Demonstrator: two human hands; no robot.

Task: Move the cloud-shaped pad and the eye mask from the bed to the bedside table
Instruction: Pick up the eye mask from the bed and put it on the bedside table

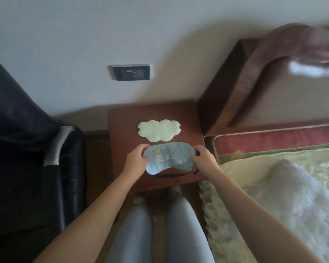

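Note:
A pale green cloud-shaped pad lies flat on the reddish-brown bedside table, toward its back. In front of it a light blue eye mask with white characters is held over the table's front half. My left hand pinches the mask's left end. My right hand grips its right end, where a dark strap shows. I cannot tell whether the mask touches the tabletop.
The bed, with a cream quilted cover and a white fluffy pillow, lies to the right against a brown headboard. A dark chair stands to the left. A wall socket sits above the table. My legs are below.

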